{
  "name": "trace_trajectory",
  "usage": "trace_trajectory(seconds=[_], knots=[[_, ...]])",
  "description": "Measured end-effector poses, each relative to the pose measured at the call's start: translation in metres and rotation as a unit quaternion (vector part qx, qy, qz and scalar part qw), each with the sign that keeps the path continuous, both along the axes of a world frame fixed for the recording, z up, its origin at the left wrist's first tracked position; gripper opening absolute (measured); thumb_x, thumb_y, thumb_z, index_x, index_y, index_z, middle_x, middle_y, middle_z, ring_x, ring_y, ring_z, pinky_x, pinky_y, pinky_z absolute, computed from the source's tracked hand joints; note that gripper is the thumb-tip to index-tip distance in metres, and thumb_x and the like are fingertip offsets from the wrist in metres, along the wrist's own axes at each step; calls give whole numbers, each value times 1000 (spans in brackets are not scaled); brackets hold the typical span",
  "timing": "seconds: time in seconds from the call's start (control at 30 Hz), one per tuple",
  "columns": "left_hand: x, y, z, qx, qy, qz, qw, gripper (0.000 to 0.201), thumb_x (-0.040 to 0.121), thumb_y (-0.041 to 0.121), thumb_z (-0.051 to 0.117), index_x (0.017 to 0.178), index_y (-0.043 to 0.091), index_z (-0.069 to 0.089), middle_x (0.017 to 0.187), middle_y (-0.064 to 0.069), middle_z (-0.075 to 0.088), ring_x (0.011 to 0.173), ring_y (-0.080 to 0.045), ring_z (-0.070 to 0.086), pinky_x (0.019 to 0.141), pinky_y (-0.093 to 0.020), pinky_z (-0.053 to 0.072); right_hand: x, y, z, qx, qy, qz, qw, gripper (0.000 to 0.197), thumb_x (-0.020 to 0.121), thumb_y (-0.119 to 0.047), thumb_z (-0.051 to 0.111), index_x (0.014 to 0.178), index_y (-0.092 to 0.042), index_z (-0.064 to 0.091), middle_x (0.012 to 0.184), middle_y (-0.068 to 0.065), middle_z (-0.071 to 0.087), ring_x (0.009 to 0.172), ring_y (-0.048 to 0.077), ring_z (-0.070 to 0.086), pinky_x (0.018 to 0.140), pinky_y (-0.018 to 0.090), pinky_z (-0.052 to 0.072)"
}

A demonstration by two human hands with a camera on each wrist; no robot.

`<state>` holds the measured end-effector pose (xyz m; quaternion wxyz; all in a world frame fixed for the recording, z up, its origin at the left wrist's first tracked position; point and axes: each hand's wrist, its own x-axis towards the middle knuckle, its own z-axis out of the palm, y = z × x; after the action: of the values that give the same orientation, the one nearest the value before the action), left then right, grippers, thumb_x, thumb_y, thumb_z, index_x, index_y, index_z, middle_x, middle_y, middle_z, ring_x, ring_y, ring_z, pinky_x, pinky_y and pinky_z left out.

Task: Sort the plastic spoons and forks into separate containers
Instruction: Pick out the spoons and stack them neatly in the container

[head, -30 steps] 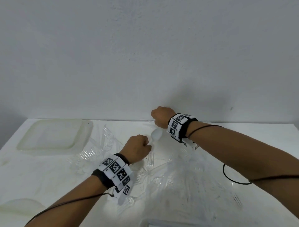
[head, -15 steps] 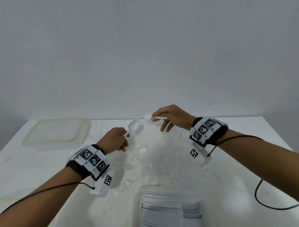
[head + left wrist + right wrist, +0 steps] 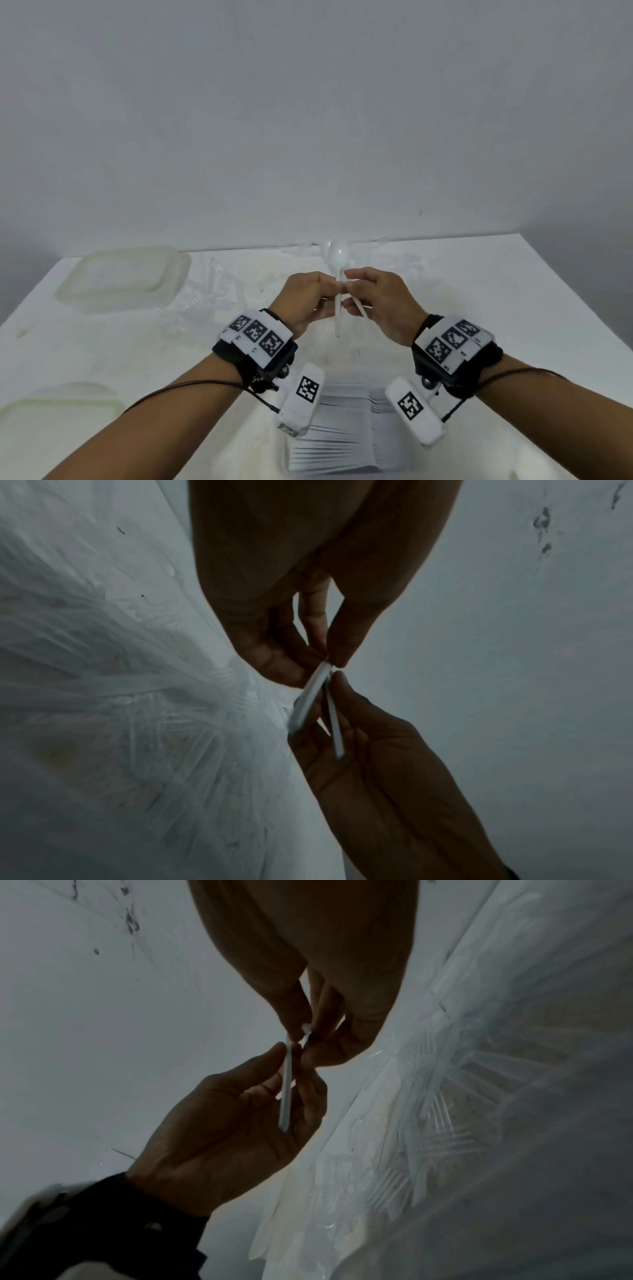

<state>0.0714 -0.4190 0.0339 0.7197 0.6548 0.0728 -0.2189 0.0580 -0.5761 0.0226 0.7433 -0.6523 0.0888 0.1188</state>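
Note:
Two white plastic spoons [image 3: 337,259] are held together above the table, bowls pointing away from me. My left hand [image 3: 330,287] pinches them at the neck from the left, and my right hand [image 3: 348,283] pinches them from the right. One handle [image 3: 338,317] hangs straight down and the other handle [image 3: 359,307] slants towards my right palm. The left wrist view shows my left hand [image 3: 325,662] pinching where both handles [image 3: 310,695] meet. In the right wrist view my right hand [image 3: 303,1036] pinches the top of a handle [image 3: 286,1093]. A clear container [image 3: 342,435] of stacked white spoons sits under my wrists.
A pile of clear plastic forks [image 3: 205,301] lies on the white table [image 3: 496,308] left of my hands, with more forks near the wall. A cloudy plastic container [image 3: 126,277] sits at the back left. A second lid or tub [image 3: 51,411] is at the near left.
Both hands have drawn back towards me and come together over the spoon container. The spoons, held slanting between separated hands before, now point bowl-away with fingertips meeting.

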Motion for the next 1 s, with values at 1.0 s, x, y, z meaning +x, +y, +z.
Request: trace_trajectory(seconds=[1.0], knots=[[-56, 19, -12, 141, -216, -32, 966, 22, 98, 23, 52, 91, 3, 55, 67, -11, 60, 52, -15, 51, 52, -28, 41, -106, 12, 9, -45, 47, 192, 979, 36, 105, -24, 34, 113, -1, 59, 67, 7, 56, 53, 18, 50, 50, 29, 45]])
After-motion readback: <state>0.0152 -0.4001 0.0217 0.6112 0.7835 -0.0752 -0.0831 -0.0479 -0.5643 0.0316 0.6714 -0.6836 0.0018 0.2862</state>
